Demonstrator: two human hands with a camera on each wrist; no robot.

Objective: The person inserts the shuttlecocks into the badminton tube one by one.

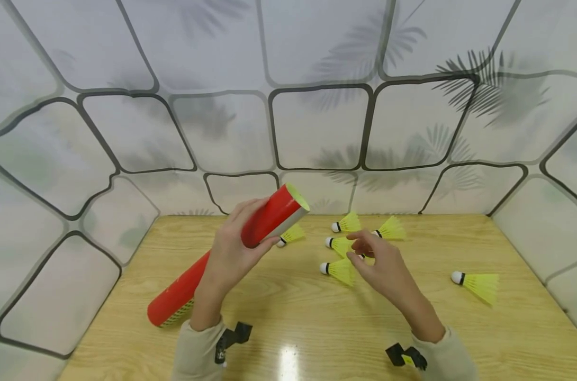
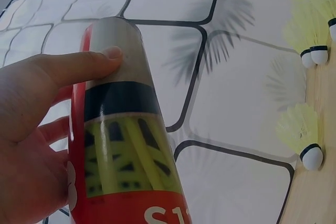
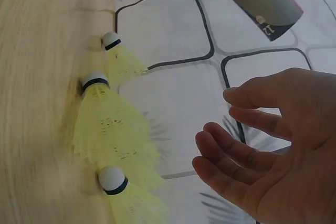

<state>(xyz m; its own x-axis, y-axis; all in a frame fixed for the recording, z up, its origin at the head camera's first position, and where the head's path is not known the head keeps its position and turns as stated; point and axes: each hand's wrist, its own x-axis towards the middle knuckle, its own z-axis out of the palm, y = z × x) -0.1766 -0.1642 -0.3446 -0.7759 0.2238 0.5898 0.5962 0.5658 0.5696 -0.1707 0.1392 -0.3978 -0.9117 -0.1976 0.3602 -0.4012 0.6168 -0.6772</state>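
Two-handed stuff over a wood-grain desk (image 1: 274, 312). Gripping a red tube (image 1: 176, 291) with the left hand (image 1: 228, 251), thumb across the silvery strip, fingers round the other side, up near the open mouth. Tilted, with the mouth up and to the right; can't tell about the low end touching down. Holding nothing with the right hand (image 1: 381, 259), fingers loosely bent. Hovering by a cluster of yellow shuttlecocks (image 1: 344, 271), partly blocking a few in the head view, so no exact count. All with white corks pointing left. Plus a stray shuttlecock (image 1: 294, 233) just behind the tube's mouth and a lone shuttlecock (image 1: 480, 286) well off to the right. At the back, a pale backdrop (image 1: 322, 127) with stone-like outlines and leafy shadows.
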